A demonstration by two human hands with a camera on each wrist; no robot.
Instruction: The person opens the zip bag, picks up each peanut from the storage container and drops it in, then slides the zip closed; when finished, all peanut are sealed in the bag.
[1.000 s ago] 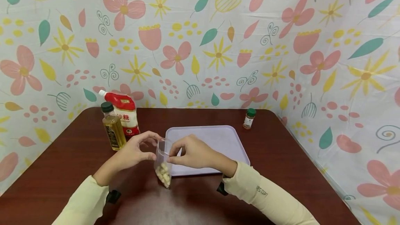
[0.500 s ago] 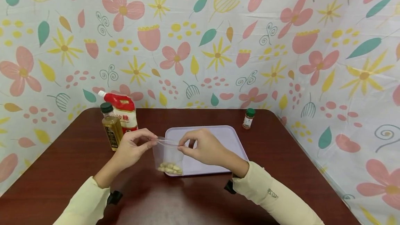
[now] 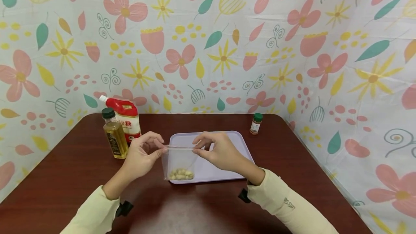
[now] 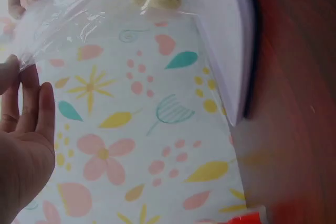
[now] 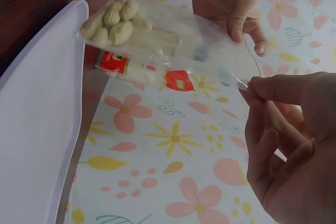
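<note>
A clear zip-top bag (image 3: 178,159) hangs between both hands, its top edge stretched nearly level. In its bottom lie several peanuts in their shells (image 5: 119,20), seen close in the right wrist view. My left hand (image 3: 142,155) pinches the bag's left top corner between thumb and fingers. The opposite corner is pinched by my right hand (image 3: 224,153), thumb below and index finger above in the head view. The bag overlaps the front left part of a pale lilac tray (image 3: 242,154) on the dark table.
Left of the hands stands an oil bottle (image 3: 116,140) with a dark green cap. Behind it is a red and white sugar pouch (image 3: 130,120). A small green-capped jar (image 3: 256,124) stands at the back right of the brown table (image 3: 279,176). A flowered cloth (image 3: 208,46) hangs behind.
The bag's mouth, round and gaping a second ago, is now drawn flat and straight. My right hand has moved right, and the left hand now pinches the other corner.
</note>
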